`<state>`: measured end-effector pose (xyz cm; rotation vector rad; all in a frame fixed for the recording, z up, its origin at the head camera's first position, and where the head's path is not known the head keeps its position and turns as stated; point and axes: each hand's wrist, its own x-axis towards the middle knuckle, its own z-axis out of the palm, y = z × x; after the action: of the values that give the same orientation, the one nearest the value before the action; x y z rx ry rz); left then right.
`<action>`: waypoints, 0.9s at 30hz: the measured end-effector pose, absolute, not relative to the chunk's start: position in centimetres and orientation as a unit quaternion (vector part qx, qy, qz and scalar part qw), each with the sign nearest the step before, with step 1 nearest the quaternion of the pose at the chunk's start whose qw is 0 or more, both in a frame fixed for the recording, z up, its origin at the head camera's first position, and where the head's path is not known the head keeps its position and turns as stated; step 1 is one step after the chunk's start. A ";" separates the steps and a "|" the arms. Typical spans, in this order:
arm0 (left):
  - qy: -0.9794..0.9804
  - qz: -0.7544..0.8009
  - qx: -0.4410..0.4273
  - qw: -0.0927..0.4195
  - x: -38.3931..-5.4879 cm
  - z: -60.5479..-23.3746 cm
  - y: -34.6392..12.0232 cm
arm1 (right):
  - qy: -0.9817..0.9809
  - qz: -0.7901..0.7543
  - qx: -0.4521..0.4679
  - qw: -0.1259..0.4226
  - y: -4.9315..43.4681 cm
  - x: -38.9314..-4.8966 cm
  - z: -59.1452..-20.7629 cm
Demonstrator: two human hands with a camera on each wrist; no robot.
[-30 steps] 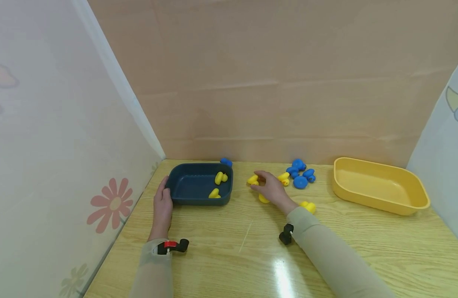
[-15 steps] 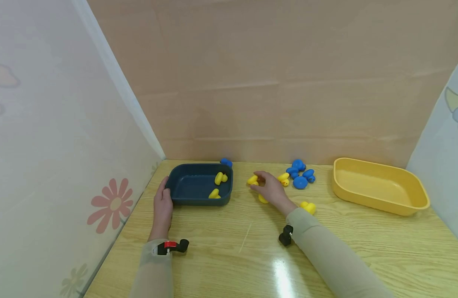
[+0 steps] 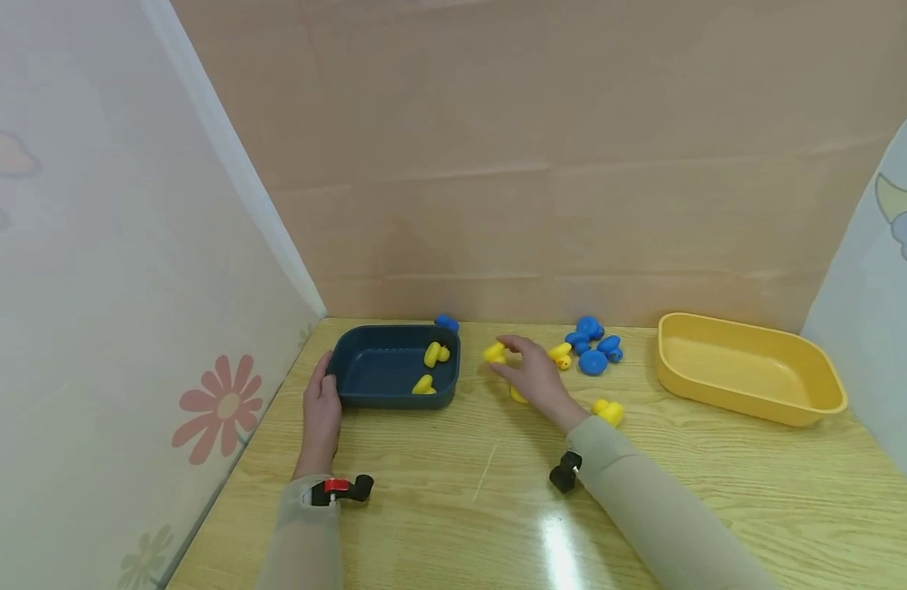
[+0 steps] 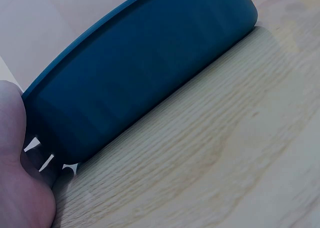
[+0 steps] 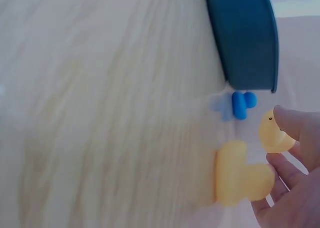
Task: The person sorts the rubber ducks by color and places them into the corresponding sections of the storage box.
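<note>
A dark blue tray [image 3: 394,401] sits at the left of the wooden table, with two yellow rubber ducks inside, one duck [image 3: 433,355] farther back and another duck [image 3: 424,385] nearer. My left hand [image 3: 323,418] holds the tray's left end; in the left wrist view its fingers are largely hidden behind the palm and the tray wall [image 4: 140,63]. Right of the tray, my right hand [image 3: 534,377] pinches a yellow rubber duck [image 3: 493,353] between thumb and fingertips. That duck [image 5: 272,133] appears raised in the right wrist view, above another yellow duck [image 5: 232,173].
Yellow ducks lie around my right hand: one duck [image 3: 560,356] behind it, one [image 3: 519,395] partly under it, and more yellow shapes [image 3: 608,411] by the sleeve. Several blue ducks [image 3: 592,361] cluster behind. A lone blue duck [image 3: 446,322] sits behind the tray. A yellow tray [image 3: 755,377] stands right.
My right hand has shifted slightly left and up, and the pinched yellow duck has moved with it. My left hand and the dark blue tray look unmoved.
</note>
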<state>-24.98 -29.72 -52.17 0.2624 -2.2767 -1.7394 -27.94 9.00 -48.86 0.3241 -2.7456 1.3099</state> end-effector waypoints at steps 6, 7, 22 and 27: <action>-0.782 -0.603 0.087 0.134 -25.0 -52.2 -29.8 | -0.886 0.444 0.121 0.056 8.0 -27.3 -47.7; -0.782 -0.603 0.087 0.133 -25.0 -52.2 -29.7 | -0.884 0.446 0.124 0.056 7.8 -27.2 -47.6; -0.774 -0.613 0.088 0.131 -24.9 -52.4 -29.8 | -0.868 0.466 0.160 0.052 4.5 -26.5 -47.0; -0.774 -0.613 0.085 0.135 -24.8 -52.3 -29.7 | -0.860 0.480 0.169 0.041 3.7 -26.3 -46.8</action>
<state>-24.83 -29.72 -52.28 0.2464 -2.2421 -1.7768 -26.27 3.68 -46.80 0.5186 -2.6343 1.4688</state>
